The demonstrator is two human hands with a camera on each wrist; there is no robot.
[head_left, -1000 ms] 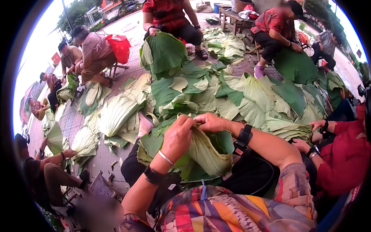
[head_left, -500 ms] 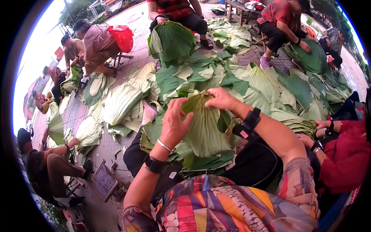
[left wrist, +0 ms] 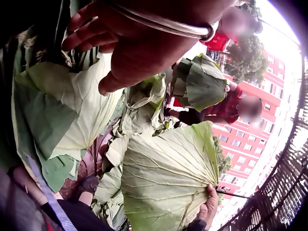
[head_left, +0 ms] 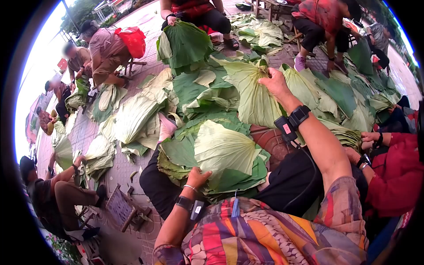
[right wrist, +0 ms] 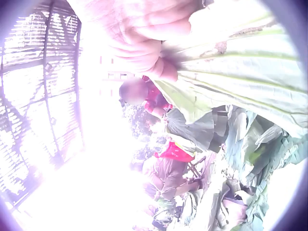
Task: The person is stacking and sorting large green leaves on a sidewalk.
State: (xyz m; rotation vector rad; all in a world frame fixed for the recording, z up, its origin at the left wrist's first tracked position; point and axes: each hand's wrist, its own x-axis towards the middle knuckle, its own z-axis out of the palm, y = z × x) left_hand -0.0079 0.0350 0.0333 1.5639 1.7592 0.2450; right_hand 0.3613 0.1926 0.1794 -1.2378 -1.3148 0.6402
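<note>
My right hand (head_left: pixel 274 84) pinches a large pale green leaf (head_left: pixel 252 95) at its gathered stem point, raised ahead and to the right of the lap. The left wrist view shows this leaf (left wrist: pixel 166 175) spread like a fan from the right hand (left wrist: pixel 208 208). Close up in the right wrist view, the fingers of the right hand (right wrist: pixel 144 38) curl at the leaf's (right wrist: pixel 245 72) narrow end. My left hand (head_left: pixel 198 179) is at the near left edge of a leaf stack (head_left: pixel 225 152) on the lap; its fingers look relaxed, with the thumb apart, in the left wrist view (left wrist: pixel 149 43).
Heaped leaves (head_left: pixel 141 123) cover the paving ahead. Several seated people surround them; one opposite holds a dark green leaf bundle (head_left: pixel 187 46). At right, a person in red (head_left: pixel 393 176) handles stacked leaves (head_left: pixel 340 134). A small folding stool (head_left: pixel 121 207) stands lower left.
The hands have moved apart. My right hand has carried the pale leaf up and forward to the right, while my left hand has come down to the lap stack, where a pale leaf now shows on top.
</note>
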